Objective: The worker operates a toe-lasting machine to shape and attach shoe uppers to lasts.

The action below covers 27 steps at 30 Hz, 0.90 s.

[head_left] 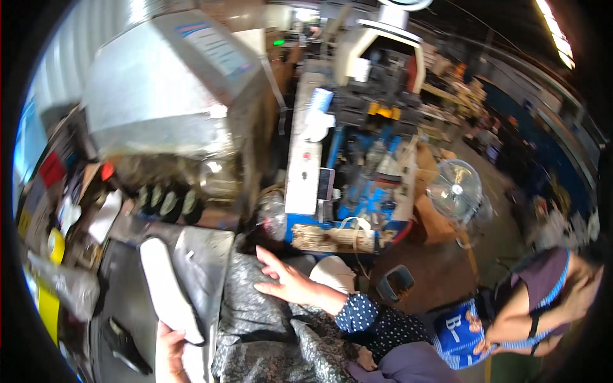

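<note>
At the lower left, the fingers of my left hand close around the near end of a long white sole-shaped piece. A thin dark edge shows along its near right side. More white material lies just below it, cut off by the frame's lower edge. My right hand, in a dark polka-dot sleeve, is held out leftward with its fingers spread and nothing in them. Beneath it is dark speckled cloth. A pale rounded object sits just beyond my right wrist.
A dark shoe lies on the black belt. Several dark shoes stand under a metal hood. A machine bench stands ahead, with a fan to its right. A co-worker is close by at right.
</note>
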### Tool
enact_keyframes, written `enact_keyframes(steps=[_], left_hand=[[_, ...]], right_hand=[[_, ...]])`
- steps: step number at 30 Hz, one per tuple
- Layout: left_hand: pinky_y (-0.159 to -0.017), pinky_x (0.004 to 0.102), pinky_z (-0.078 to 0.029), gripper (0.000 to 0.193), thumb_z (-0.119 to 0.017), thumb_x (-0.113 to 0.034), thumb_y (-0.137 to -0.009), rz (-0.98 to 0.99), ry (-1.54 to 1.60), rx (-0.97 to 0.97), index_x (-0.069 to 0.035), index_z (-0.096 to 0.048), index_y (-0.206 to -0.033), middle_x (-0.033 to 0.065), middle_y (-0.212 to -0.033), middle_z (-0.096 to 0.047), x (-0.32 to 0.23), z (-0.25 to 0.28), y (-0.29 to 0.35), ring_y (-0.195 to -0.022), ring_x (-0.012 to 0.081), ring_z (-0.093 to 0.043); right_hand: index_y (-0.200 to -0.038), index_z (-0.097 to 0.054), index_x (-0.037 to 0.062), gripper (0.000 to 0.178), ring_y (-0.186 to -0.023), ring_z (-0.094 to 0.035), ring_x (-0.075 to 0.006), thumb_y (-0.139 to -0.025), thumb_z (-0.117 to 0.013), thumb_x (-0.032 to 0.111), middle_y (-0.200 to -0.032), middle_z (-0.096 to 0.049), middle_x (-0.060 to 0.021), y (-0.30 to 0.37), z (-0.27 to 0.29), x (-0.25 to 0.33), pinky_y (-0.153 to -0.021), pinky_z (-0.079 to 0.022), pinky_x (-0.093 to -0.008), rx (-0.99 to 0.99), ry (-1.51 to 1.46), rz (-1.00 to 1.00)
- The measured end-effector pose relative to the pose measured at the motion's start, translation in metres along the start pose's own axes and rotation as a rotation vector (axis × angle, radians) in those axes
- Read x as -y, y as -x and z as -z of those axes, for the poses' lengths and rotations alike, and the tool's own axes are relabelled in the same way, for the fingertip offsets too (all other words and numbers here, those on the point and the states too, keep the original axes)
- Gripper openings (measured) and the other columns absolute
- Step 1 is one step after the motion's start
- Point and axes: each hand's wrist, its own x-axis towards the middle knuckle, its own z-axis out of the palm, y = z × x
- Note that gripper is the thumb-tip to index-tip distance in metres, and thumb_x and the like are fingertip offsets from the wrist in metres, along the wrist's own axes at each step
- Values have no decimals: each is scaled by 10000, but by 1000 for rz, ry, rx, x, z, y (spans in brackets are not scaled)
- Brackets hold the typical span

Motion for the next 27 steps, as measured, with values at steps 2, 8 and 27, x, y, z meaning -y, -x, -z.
enact_keyframes(steps=[2, 8, 27], left_hand=[[-985, 363, -467, 955, -802, -21, -609, 8, -155, 33, -8, -356, -1454, 92, -1278, -564, 23, -33, 6, -1166, 248, -551], [-1154, 374, -265, 951, -787, -157, -779, -185, -585, 313, 36, -205, -1506, 266, -1490, -359, 16, -117, -14, -1430, 312, -300], [-861, 352, -503, 398, -533, -192, -975, -97, -977, 132, 2, -526, -1322, 178, -1111, -670, 62, -125, -107, -1003, 262, -646]], right_hand=[[-1536, -177, 110, 776, -1214, -543, -282, -933, -657, 206, -1473, -386, -237, -35, -16, 47, -988, -469, -393, 3, -225, 56], [-1328, -498, 46, 434, -1054, -667, -332, -940, -631, 189, -1127, -666, -221, -15, -43, 20, -836, -538, -379, -356, 109, 198], [-1468, -329, 84, 602, -1159, -579, -376, -934, -574, 214, -1266, -578, -248, -15, -56, -17, -968, -459, -442, -8, 114, -268]])
